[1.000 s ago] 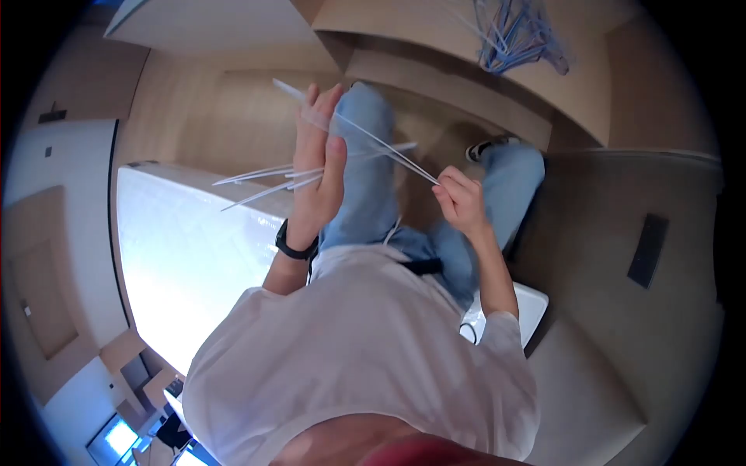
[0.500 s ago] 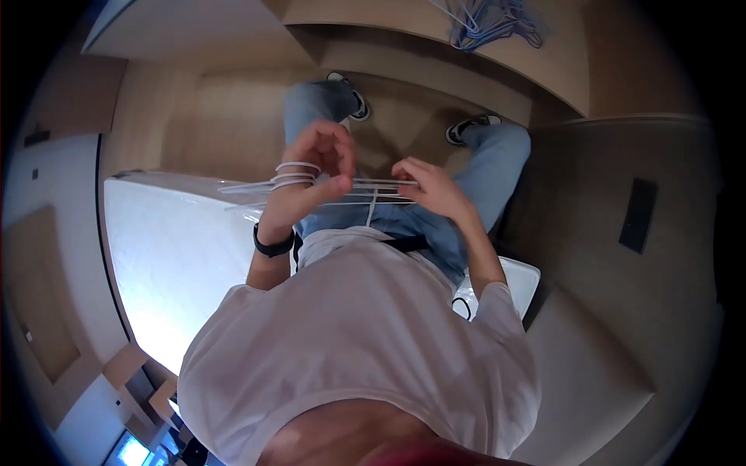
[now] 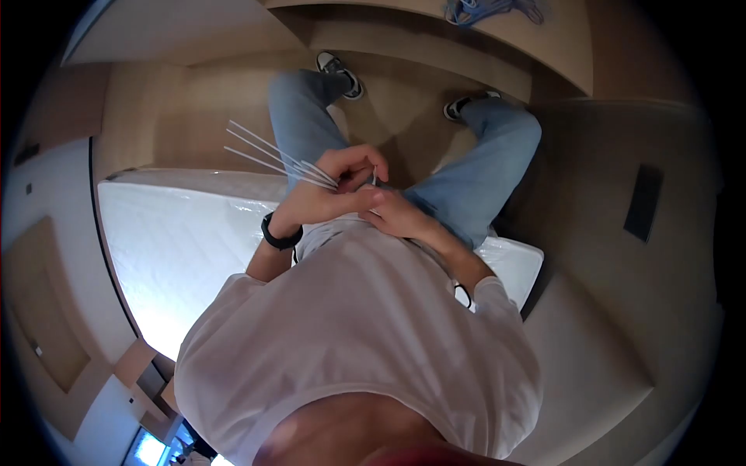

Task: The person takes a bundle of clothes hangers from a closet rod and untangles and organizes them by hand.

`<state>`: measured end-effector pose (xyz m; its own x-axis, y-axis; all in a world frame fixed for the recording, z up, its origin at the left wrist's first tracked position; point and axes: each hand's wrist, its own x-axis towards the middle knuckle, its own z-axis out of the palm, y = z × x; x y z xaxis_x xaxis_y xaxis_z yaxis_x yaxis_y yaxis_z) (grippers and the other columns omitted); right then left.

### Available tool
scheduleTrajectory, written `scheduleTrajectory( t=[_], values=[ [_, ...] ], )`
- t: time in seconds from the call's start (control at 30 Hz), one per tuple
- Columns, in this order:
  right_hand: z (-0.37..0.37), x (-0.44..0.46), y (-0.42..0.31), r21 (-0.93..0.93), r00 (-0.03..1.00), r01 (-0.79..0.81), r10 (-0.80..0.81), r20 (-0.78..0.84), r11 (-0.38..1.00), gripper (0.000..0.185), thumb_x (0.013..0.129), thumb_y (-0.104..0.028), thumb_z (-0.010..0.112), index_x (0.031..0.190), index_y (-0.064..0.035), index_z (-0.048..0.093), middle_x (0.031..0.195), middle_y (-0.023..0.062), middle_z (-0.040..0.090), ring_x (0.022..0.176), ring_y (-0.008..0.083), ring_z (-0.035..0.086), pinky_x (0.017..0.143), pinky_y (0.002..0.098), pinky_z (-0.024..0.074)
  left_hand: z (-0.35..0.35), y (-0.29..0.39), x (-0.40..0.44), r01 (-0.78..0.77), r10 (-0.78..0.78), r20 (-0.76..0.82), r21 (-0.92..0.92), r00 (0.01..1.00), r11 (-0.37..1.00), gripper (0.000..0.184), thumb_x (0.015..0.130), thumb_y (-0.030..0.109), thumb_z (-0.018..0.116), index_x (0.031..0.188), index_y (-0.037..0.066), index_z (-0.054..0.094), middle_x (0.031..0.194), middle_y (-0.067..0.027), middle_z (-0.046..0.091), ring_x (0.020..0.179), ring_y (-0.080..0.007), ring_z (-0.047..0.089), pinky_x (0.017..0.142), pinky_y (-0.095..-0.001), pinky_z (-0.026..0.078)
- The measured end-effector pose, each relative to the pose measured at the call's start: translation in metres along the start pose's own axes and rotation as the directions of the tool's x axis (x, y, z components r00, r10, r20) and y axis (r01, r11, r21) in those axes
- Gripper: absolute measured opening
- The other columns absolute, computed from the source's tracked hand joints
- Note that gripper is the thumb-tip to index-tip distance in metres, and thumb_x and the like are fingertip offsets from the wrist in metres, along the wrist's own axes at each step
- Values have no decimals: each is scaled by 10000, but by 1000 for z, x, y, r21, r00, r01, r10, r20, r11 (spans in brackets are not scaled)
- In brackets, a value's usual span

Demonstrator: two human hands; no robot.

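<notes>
Hangers, in curled left fingers, right fingers unclear

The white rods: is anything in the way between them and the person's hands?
Nothing visible is: the rods run straight into the curled left hand. For the right hand, I can't tell; the overlapping fingers hide whether it touches them.

Looks like a bedrm, home or hotel, can't tell which. Big white mattress in shiny plastic wrap lies at left, nr a pale wood floor. Wood shelf up front bears a blue bundle, prob. hangers. Wood door w/ handle at far left; lit screen in bg, too small to read.
</notes>
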<state>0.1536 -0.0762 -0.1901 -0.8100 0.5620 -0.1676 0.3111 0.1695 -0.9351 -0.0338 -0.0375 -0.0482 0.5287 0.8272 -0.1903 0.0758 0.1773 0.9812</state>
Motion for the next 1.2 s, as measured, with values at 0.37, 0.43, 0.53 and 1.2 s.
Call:
scheduleTrajectory(
  t=[0.37,0.43,0.53,1.2],
  values=[
    [-5,20,19,47,908,230,-231,349,972,384,835,-285,677,1169,-110,606,993,153,583,943,345,589,777,457,458,10,-3,4,-290,239,509,20,827,957,422,793,315,807,1117,106,635,610,24,375,538,-135,435,529,-316,341],
    [-2,27,31,1,870,167,-148,471,986,411,835,-312,670,1195,-126,598,993,150,571,928,350,583,763,457,452,23,-7,-7,-152,41,567,150,823,977,369,816,320,785,1095,143,622,617,15,366,554,-148,437,535,-325,345],
    [-11,33,18,-62,835,84,-36,550,995,521,806,-358,687,1264,-146,558,1023,147,544,911,356,577,759,454,445,24,-8,-11,-248,83,584,208,807,946,328,840,305,763,1091,149,621,625,12,371,555,-156,422,537,-329,344],
    [-344,177,61,-447,514,-710,-34,-857,544,231,864,-291,653,1018,-129,707,865,82,732,794,343,702,725,453,561,-31,-75,-37,110,-133,-395,-79,909,991,299,965,245,527,747,45,569,639,-77,551,559,-209,490,558,-317,364]
  ],
)
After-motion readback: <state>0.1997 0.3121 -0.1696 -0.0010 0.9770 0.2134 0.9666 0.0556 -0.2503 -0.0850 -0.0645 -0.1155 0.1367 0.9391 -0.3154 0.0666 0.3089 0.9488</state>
